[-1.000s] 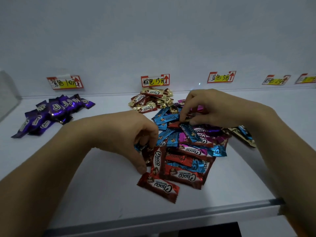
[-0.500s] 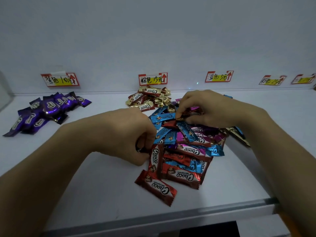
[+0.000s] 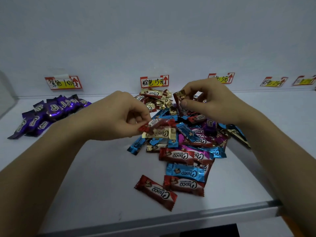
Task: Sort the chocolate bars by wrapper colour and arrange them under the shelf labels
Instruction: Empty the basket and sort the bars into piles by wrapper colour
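A mixed pile [image 3: 188,147] of red, blue, pink and gold Choco bars lies mid-shelf. My left hand [image 3: 118,117] pinches a red bar and a gold bar [image 3: 159,130] just above the pile's left side. Higher up, my right hand [image 3: 208,100] pinches a brown-gold bar [image 3: 179,98] above the pile's far edge. Purple bars [image 3: 51,113] lie grouped under the left label [image 3: 63,82]. A gold-brown heap [image 3: 153,98] sits under the middle label [image 3: 154,81].
Further labels [image 3: 273,81] line the back wall to the right, one partly hidden by my right hand. Two red bars [image 3: 155,191] lie near the shelf's front edge [image 3: 171,221]. A clear panel [image 3: 6,94] stands at the far left.
Both hands have lifted out of the pile. The left rose with a red and a gold bar; the right rose toward the back with a brown-gold bar.
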`<move>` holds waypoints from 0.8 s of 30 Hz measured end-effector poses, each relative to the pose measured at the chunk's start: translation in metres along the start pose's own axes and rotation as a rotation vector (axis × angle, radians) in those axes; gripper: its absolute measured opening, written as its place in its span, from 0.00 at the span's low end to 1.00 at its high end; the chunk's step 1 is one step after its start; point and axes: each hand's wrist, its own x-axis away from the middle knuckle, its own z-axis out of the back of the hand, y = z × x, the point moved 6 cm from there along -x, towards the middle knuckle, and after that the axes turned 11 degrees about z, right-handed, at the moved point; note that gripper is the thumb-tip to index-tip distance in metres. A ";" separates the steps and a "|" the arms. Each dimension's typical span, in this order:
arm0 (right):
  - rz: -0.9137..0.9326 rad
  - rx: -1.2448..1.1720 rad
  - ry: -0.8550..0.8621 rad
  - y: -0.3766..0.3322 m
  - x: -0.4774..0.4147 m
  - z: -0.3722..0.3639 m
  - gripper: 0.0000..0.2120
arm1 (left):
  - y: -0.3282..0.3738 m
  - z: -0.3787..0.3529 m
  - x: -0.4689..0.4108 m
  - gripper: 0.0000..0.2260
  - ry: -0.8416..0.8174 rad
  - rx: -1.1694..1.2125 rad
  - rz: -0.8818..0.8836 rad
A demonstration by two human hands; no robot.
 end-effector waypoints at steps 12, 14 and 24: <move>-0.053 -0.114 0.019 0.000 0.001 -0.001 0.12 | -0.019 -0.007 0.002 0.08 -0.177 -0.298 0.166; -0.063 -0.136 0.014 -0.002 0.000 -0.002 0.13 | -0.023 -0.004 0.005 0.11 -0.217 -0.290 0.178; -0.255 -0.279 0.102 0.006 -0.001 -0.006 0.02 | -0.037 0.010 0.005 0.15 -0.191 -0.055 0.148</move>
